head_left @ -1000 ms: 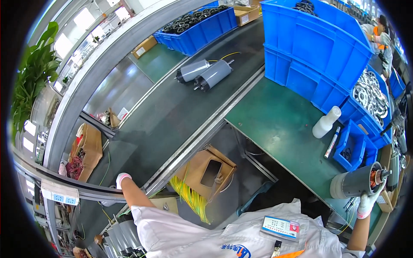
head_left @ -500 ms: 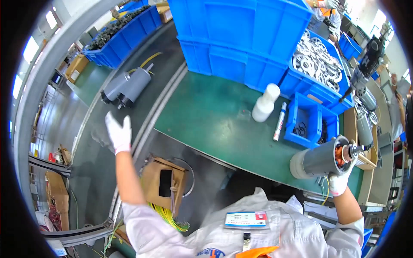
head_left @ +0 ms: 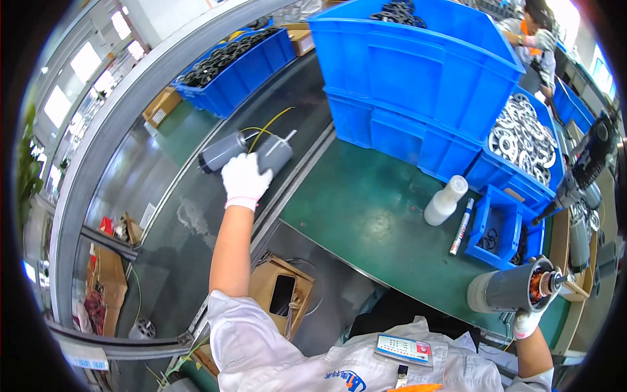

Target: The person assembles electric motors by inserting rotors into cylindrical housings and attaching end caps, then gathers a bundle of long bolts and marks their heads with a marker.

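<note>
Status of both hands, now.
Left hand: over the grey cylinders on the dark belt; whether it grips one cannot be told.
Right hand: holding the grey motor by its open end.

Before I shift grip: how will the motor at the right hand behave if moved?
The motor at the right hand is probably heavy, with copper windings inside; its cylindrical body may roll, and its protruding shaft could catch.

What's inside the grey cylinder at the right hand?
Copper windings show at the open end, with a shaft protruding. The grey cylinder hides everything deeper.
</note>
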`<state>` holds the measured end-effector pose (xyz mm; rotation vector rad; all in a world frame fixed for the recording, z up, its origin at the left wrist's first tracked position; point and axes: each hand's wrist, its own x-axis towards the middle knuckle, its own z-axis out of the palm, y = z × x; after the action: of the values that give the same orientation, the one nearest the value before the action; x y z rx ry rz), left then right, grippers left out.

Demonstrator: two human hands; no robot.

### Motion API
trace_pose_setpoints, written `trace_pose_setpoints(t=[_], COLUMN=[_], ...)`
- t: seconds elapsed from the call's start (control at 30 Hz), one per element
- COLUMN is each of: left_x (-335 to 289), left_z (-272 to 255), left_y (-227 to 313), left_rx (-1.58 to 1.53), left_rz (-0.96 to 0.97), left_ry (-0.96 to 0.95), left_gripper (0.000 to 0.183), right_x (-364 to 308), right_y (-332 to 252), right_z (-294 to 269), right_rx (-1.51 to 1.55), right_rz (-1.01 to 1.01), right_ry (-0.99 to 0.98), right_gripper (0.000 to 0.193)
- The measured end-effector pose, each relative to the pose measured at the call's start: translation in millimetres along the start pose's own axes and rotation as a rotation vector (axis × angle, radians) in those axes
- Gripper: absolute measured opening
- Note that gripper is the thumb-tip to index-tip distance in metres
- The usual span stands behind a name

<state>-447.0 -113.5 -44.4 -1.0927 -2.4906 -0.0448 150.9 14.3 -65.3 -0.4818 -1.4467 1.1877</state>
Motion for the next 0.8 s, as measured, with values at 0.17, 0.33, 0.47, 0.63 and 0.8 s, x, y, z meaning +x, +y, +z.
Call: trace_pose_setpoints(t=[0.17, 0.33, 0.47, 0.63, 0.8], left_x=[16.5, 2.5, -34.6, -73.5, -157.8], left_z=[3.9, -21.5, -37.6, -33.4, -39.6], left_y=[1.1, 8.4, 5.1, -26.6, -132.7], left_rx=[-0.192, -0.188, -0.101, -0.099, -0.053], left_rz=[-0.119, -0.099, -0.083, -0.065, -0.290], left_ry=[-0.455, -0.538, -0.387, -0.287, -0.323], left_gripper=[0.101, 0.104, 0.095, 0.083, 0.093], right_x=[-3.5, -11.1, -9.7, -7.6, 20.3], right_y=[24.3, 16.3, 13.4, 7.0, -19.5], right_z=[-28.3, -25.6, -27.1, -13.6, 20.2], right_rx=[-0.004, -0.389, -0.249, -0.635, -0.498], right_rz=[0.057, -0.180, -0.070, -0.069, -0.156], right_ry=[0.007, -0.053, -0.092, 0.105, -0.137], right_gripper=[0.058, 0.080, 0.095, 0.107, 0.094])
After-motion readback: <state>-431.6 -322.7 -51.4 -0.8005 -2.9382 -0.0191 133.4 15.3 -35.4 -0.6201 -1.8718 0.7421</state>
